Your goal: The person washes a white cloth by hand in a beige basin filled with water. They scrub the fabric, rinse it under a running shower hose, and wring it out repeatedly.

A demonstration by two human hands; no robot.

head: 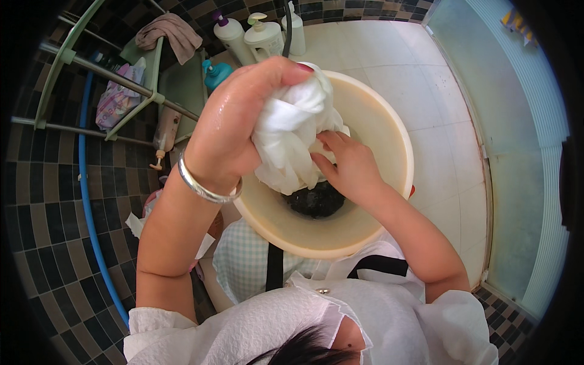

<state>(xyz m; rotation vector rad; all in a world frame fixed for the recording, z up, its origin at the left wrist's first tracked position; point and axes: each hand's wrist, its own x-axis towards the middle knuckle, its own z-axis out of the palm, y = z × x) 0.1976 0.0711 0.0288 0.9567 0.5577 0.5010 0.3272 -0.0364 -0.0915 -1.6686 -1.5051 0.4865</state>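
Note:
Raised over a cream plastic basin (404,182), my left hand (228,114) grips a bunched wet white cloth (292,123); its thumb lies over the top of the bundle. A silver bangle (200,185) is on that wrist. My right hand (349,166) is at the cloth's right side, thumb and fingers bent towards it; whether the fingertips pinch the fabric cannot be told. Below the cloth, a dark wet bundle (317,203), perhaps fabric, lies on the basin's bottom. The basin stands close in front of my body.
Pump bottles (264,39) stand beyond the basin, with a teal pump bottle (216,73) nearer the rack. A metal-railed rack (132,84) at the left holds a brownish towel (169,34) and a packet (121,96). A blue hose (86,182) runs down the tiled wall. A frosted glass door (506,150) bounds the right.

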